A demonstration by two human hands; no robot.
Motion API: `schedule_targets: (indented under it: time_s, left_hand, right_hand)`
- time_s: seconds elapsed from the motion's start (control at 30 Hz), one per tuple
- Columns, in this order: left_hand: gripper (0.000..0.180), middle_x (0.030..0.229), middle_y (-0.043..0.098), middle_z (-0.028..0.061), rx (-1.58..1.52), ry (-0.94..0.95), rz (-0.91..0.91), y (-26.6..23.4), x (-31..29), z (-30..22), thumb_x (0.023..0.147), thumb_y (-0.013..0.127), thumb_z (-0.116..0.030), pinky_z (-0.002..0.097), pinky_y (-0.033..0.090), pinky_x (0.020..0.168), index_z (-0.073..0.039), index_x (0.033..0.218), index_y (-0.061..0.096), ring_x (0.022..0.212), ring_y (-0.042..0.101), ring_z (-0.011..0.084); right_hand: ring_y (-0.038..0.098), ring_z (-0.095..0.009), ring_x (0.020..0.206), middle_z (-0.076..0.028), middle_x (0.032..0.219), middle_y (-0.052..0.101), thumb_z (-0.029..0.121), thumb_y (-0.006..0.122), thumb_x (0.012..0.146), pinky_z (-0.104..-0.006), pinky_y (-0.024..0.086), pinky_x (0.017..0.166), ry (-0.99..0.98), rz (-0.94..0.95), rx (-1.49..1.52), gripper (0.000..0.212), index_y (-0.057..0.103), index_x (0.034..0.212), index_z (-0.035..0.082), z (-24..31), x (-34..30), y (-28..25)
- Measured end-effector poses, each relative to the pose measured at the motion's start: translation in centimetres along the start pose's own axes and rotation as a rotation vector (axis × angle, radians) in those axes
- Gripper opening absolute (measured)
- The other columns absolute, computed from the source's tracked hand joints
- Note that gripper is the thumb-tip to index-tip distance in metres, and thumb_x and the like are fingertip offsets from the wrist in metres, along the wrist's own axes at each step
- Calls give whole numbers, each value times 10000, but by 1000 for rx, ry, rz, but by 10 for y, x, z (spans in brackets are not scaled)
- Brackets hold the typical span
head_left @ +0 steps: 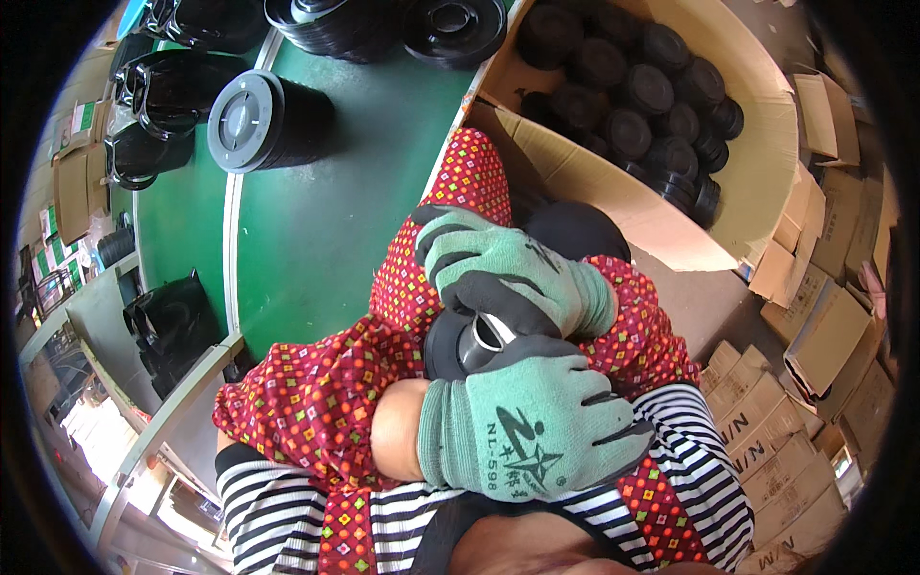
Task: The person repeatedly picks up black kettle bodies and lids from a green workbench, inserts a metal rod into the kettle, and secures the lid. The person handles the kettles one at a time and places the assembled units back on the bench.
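Both of my hands wear green knit gloves with black palms and are closed together in front of my chest. Between them is a black round part (450, 347) with a shiny, ring-shaped neck; the gloves cover much of it, and I cannot tell its exact kind. My left hand (541, 426), nearer my body, wraps its near side. From the right, my right hand (508, 264) curls over its far side, fingers bent. Patterned red sleeves cover my forearms.
A green worktable (326, 220) with white strips carries a stack of black round lids (244, 120), black discs (452, 29) and glossy black containers (177, 86). At the right, an open cardboard box (613, 177) holds several black round parts (652, 91). Cardboard cartons (781, 470) stand beyond it.
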State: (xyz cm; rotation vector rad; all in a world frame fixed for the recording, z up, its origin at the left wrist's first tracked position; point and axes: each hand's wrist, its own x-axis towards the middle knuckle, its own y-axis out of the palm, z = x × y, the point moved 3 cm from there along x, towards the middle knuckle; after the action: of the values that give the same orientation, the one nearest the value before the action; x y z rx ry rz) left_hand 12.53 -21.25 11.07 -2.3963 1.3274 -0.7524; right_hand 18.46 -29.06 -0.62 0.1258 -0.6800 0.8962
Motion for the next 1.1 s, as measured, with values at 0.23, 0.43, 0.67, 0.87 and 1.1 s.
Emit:
schedule_targets:
  time_s: [0.23, 0.43, 0.67, 0.87, 1.1]
  left_hand:
    - [325, 944, 711, 85, -205, 106, -81, -9, -23, 1, 873, 645, -246, 400, 577, 768, -20, 1069, 771, 835, 698, 272]
    - [210, 897, 733, 111, -378, 155, -143, -20, -42, 6, 971, 651, -168, 449, 595, 753, -1, 915, 766, 817, 725, 294]
    - [589, 1139, 680, 164, -152, -55, -259, -51, -23, 55, 799, 803, -222, 434, 508, 902, 12, 1321, 661, 1037, 650, 377]
    - [474, 1064, 676, 144, 420, -266, -424, -70, -75, 53, 852, 744, 30, 351, 557, 826, -4, 1324, 710, 924, 698, 281]
    - [523, 917, 645, 97, 965, -623, -430, -55, -216, 121, 893, 694, -66, 440, 484, 850, -177, 1404, 681, 873, 639, 327]
  right_hand:
    - [585, -392, 933, -163, 968, 633, 264, 632, 878, -533, 439, 936, 188, -100, -81, 291, 668, 992, -2, 4, -12, -7]
    - [604, -384, 943, -180, 936, 666, 313, 656, 799, -511, 424, 994, 464, -65, -293, 340, 711, 913, -2, 29, -11, -14]
    - [554, -415, 1283, -202, 1363, 577, 207, 784, 873, -477, 445, 1126, 319, -348, -250, 572, 598, 1374, 6, -35, -54, 11]
    - [595, -313, 1286, -162, 1347, 628, 134, 626, 1021, -420, 462, 1119, 606, -537, -341, 381, 617, 1386, 28, -3, -46, -39]
    - [582, -318, 1345, -151, 1364, 669, 277, 731, 949, -448, 417, 1168, 630, -289, -205, 480, 669, 1361, 37, 97, -74, 5]
